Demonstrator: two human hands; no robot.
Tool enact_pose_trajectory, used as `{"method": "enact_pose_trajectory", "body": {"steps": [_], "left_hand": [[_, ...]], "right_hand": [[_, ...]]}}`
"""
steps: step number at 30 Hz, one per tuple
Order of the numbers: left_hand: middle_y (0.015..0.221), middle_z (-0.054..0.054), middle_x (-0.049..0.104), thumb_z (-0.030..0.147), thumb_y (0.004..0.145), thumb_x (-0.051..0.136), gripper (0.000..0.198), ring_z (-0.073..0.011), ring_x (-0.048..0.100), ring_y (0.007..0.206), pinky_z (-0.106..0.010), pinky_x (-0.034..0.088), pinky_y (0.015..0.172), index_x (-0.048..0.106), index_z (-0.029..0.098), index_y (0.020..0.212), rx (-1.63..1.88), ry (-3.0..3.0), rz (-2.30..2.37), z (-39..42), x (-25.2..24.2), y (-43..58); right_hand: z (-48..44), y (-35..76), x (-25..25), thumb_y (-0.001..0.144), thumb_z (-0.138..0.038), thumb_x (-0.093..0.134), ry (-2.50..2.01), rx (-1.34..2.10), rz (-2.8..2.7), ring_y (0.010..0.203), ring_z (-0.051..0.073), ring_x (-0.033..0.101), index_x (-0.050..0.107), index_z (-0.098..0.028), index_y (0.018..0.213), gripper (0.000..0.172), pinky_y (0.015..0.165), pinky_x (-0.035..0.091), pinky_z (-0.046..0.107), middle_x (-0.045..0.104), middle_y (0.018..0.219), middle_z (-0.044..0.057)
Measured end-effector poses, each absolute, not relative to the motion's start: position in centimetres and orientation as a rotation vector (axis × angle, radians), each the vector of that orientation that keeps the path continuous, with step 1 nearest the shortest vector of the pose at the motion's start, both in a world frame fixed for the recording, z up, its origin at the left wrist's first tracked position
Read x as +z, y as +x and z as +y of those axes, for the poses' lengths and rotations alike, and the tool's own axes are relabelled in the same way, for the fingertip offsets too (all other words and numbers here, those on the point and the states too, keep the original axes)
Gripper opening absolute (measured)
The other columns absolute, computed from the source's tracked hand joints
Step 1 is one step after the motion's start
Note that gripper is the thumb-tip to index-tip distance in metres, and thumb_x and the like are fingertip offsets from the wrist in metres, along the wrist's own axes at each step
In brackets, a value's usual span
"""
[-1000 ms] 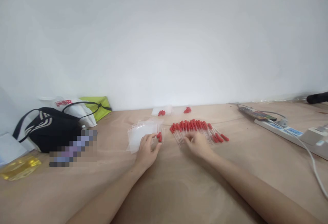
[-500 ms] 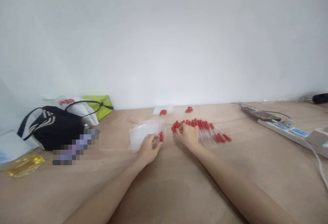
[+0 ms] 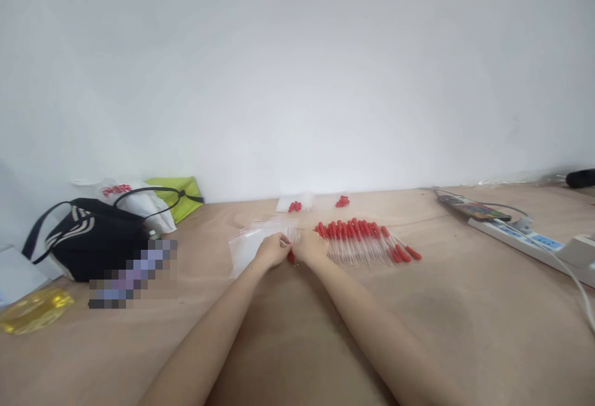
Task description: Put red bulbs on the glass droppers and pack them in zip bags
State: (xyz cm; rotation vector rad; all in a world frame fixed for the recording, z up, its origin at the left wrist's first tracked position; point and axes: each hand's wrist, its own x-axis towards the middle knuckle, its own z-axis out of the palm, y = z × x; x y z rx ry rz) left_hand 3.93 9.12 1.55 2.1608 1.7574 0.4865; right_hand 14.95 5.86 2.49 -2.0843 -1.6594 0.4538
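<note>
My left hand [image 3: 273,251] is closed around a few droppers with red bulbs [image 3: 290,256], one or two of which show between my hands. Touching or almost touching it, my right hand [image 3: 310,247] is closed in a pinch at the same spot; its fingers hide most of the dropper there. To the right lies a row of droppers [image 3: 353,230] with red bulbs pointing away and clear thin stems towards me. Under and beside my left hand is a fanned stack of clear zip bags [image 3: 246,246].
At the back lie two small red bunches of droppers [image 3: 294,206] [image 3: 343,201], the left one on a clear bag. A black bag [image 3: 100,238], a green box [image 3: 188,198] and a yellow pouch [image 3: 37,311] stand left. A power strip [image 3: 534,240] and a phone [image 3: 483,210] lie right.
My right hand has moved left from the end of the dropper row to meet my left hand. The view has shifted slightly.
</note>
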Motion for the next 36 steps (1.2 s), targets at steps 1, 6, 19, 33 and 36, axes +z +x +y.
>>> {"method": "enact_pose_trajectory", "body": {"steps": [1, 6, 19, 33, 36], "left_hand": [[0.076, -0.004, 0.068, 0.022, 0.069, 0.055, 0.014, -0.0186, 0.061, 0.071, -0.022, 0.039, 0.055, 0.061, 0.017, 0.081, 0.480, 2.161, 1.763, 9.0, 1.6, 4.0], [0.076, -0.004, 0.068, 0.018, 0.069, 0.052, 0.018, -0.0192, 0.061, 0.073, -0.023, 0.040, 0.057, 0.062, 0.017, 0.084, 0.483, 2.154, 1.787, 8.5, 1.5, 4.4], [0.088, -0.005, 0.057, 0.017, 0.081, 0.043, 0.015, -0.0148, 0.055, 0.082, -0.024, 0.041, 0.074, 0.058, 0.016, 0.085, 0.813, 2.470, 1.299, 2.4, 2.7, 5.7], [0.071, 0.000, 0.056, 0.021, 0.075, 0.053, 0.006, -0.0122, 0.053, 0.066, -0.022, 0.043, 0.060, 0.050, 0.016, 0.076, 0.780, 2.078, 0.899, -1.4, 0.0, 5.9], [0.071, -0.001, 0.056, 0.021, 0.075, 0.053, 0.006, -0.0125, 0.054, 0.066, -0.022, 0.044, 0.061, 0.051, 0.016, 0.076, 0.787, 2.047, 0.890, -1.4, -0.1, 5.9]], "right_hand": [[6.0, 14.9, 2.5, 0.064, -0.035, 0.062, -2.087, 0.464, -1.650, 0.084, 0.023, 0.061, 0.061, -0.013, 0.093, 0.036, 0.063, 0.043, 0.028, 0.063, 0.093, 0.016], [6.5, 14.9, 2.5, 0.060, -0.033, 0.065, -2.076, 0.496, -1.623, 0.081, 0.024, 0.061, 0.062, -0.014, 0.089, 0.035, 0.059, 0.043, 0.028, 0.064, 0.090, 0.015], [-0.2, 23.6, 1.8, 0.078, -0.016, 0.041, -1.550, 0.223, -1.784, 0.073, 0.016, 0.055, 0.059, -0.017, 0.085, 0.019, 0.065, 0.040, 0.025, 0.060, 0.078, 0.005], [-5.7, 25.9, -1.7, 0.082, -0.011, 0.037, -1.190, -0.020, -2.148, 0.074, 0.015, 0.050, 0.056, -0.022, 0.101, 0.029, 0.067, 0.036, 0.030, 0.055, 0.084, 0.006], [-5.9, 25.7, -1.6, 0.083, -0.012, 0.036, -1.216, -0.013, -2.185, 0.075, 0.015, 0.050, 0.056, -0.023, 0.101, 0.029, 0.067, 0.034, 0.030, 0.056, 0.085, 0.006]]}}
